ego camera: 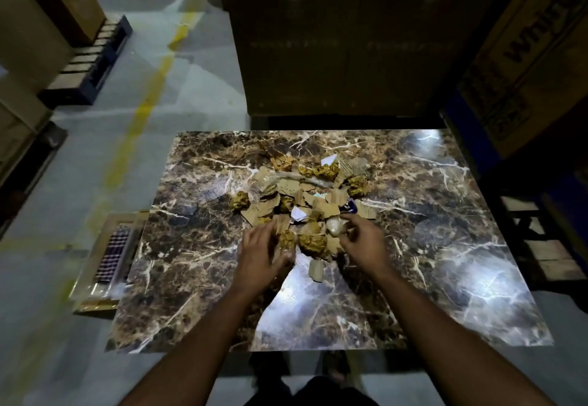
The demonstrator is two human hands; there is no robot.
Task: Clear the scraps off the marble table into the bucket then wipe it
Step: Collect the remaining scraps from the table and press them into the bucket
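Observation:
A pile of scraps (305, 192) lies in the middle of the brown marble table (445, 246): torn cardboard pieces, crumpled yellow-brown paper balls, a few white paper bits and a pale crumpled wad (335, 226). My left hand (262, 248) is at the pile's near edge, fingers and thumb curled round a crumpled paper ball (287, 239). My right hand (362, 241) is beside it, fingers curled onto cardboard scraps next to the pale wad. One cardboard piece (316, 270) lies apart, between my wrists. No bucket is in view.
A low wooden tray (95, 291) with a checked cloth (113, 254) sits on the floor by the table's left edge. Large cardboard boxes (343, 39) stand behind the table and at the right. Pallets (92, 62) line the grey floor at the left.

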